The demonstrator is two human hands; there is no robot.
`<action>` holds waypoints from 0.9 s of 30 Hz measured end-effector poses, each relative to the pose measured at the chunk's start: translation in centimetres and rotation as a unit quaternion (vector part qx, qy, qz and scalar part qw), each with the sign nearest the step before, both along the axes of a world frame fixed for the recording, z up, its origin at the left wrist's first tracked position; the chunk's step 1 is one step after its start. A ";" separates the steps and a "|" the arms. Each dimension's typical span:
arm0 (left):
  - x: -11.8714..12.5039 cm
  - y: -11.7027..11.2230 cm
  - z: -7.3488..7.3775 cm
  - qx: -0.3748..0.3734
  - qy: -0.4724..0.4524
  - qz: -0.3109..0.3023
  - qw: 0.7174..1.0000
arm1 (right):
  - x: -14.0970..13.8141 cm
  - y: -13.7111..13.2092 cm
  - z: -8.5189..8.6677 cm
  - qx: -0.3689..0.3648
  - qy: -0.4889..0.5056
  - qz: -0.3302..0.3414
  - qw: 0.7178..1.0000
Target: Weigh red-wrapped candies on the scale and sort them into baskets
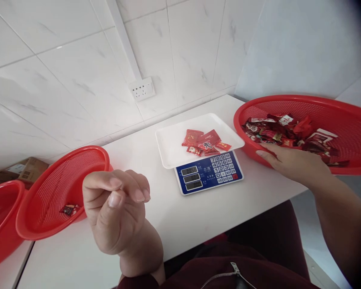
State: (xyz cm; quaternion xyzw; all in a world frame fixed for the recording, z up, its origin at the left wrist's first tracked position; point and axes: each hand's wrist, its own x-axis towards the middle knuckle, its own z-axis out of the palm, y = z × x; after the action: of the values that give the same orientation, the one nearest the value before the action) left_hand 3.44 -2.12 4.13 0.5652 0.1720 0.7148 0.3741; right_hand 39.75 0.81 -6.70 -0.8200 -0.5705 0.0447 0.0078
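My left hand is raised above the table on the left, its fingers curled and the thumb tip close to the index finger; nothing shows between them. At the right, my right hand lies over the near rim of a red plastic basket, thumb against the outer wall, other fingertips partly hidden. Inside that basket are many small wrapped snack packets, mostly red and dark. Between my hands stands a blue digital scale. Several red snack packets lie together on its white tray.
To the left, a second red basket holds a few packets at its bottom. Another red basket stands beyond it, near a cardboard box. A tiled wall with a power socket borders the white table.
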 end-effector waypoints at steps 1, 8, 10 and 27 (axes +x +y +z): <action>0.0 0.0 -0.1 0.003 -0.002 -0.003 1.000 | -0.1 0.0 0.1 0.001 0.001 0.000 1.000; -0.1 0.4 -0.4 0.016 0.007 -0.022 1.000 | -0.5 0.0 1.0 0.024 0.042 0.002 0.999; -0.1 0.4 -0.5 0.018 0.004 -0.031 0.999 | -1.1 0.1 1.1 0.088 0.066 0.026 0.994; -0.4 0.1 -0.2 0.011 0.000 -0.031 0.999 | -13.0 9.9 0.2 0.054 0.179 0.296 0.937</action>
State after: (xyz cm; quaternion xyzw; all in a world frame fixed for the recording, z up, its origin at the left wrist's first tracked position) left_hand 3.04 -2.04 3.96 0.5741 0.1463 0.7047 0.3903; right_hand 26.78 10.74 -6.46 -0.5913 -0.7779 0.1602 0.1404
